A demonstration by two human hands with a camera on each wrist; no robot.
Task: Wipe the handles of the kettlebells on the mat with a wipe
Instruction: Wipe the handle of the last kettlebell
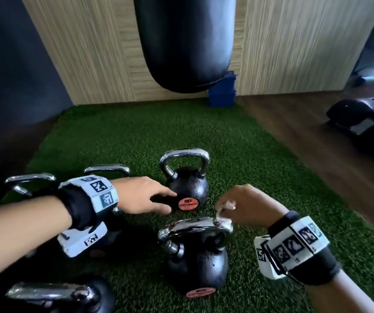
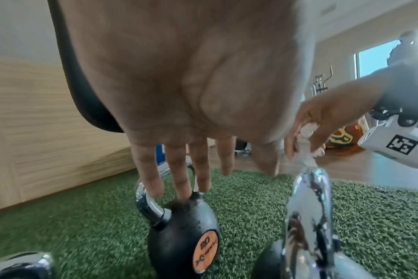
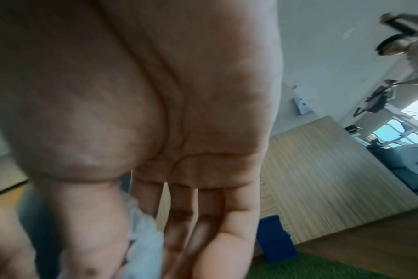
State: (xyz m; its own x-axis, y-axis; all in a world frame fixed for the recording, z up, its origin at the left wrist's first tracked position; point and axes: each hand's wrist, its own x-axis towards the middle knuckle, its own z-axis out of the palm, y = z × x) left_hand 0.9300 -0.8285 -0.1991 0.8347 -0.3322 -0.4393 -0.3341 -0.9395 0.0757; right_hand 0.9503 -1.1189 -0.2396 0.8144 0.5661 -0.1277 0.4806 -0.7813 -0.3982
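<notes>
Seen from the head: a green turf mat (image 1: pixel 238 141) over a wooden floor (image 1: pixel 305 136), backed by a pale wood-panel wall (image 1: pixel 294 46), with a black punching bag (image 1: pixel 183 41) hanging above and a blue box (image 1: pixel 221 91) behind it. Stood on the mat a far kettlebell (image 1: pixel 186 184), a near kettlebell (image 1: pixel 196 263) and others at left. Reached out flat with straight fingers, the left hand (image 1: pixel 143 195), its grip wide and holding nothing, just beside the far kettlebell's body. Pinched in the right hand (image 1: pixel 247 206) a white wipe (image 1: pixel 226 205), right at the near kettlebell's chrome handle (image 1: pixel 195 227). From the left wrist: same turf and panelling, left-hand fingers (image 2: pixel 184 173) straight over the far kettlebell (image 2: pixel 181 241); wipe (image 2: pixel 307 132) held above the chrome handle (image 2: pixel 308 217). From the right wrist: palm close and blurred, wipe (image 3: pixel 143 237) caught between thumb and fingers (image 3: pixel 203 226); blue box (image 3: pixel 274 239) by the wall.
</notes>
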